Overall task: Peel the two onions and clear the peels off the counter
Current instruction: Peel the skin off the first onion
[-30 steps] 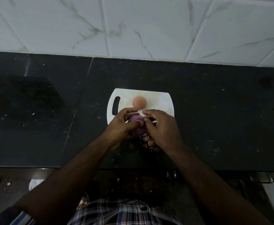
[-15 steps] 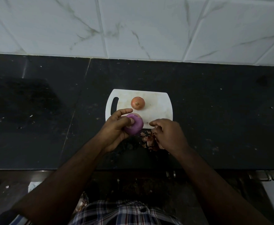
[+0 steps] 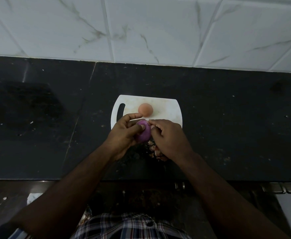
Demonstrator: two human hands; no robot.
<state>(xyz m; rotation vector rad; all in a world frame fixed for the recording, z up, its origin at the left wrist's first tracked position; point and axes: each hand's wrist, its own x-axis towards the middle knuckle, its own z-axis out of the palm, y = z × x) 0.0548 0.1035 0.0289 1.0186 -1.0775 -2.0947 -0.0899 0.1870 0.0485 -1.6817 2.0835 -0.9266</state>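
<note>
Over the counter's (image 3: pixel 227 135) front edge, the left hand (image 3: pixel 124 135) cups the purple onion (image 3: pixel 143 134) steady — thumb curled across it — so the right hand's (image 3: pixel 168 137) bent fingertips can pinch skin at its top, likely letting scraps join the peels (image 3: pixel 156 150) below.

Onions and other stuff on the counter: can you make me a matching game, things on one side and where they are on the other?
Things:
1. purple onion
2. orange onion
3. peels
4. cutting board

Places:
A. lying on the white board
B. on the black counter, under the right hand
C. held in the left hand
D. flat on the counter, near the wall

Pairs: 1-C, 2-A, 3-B, 4-D
</note>
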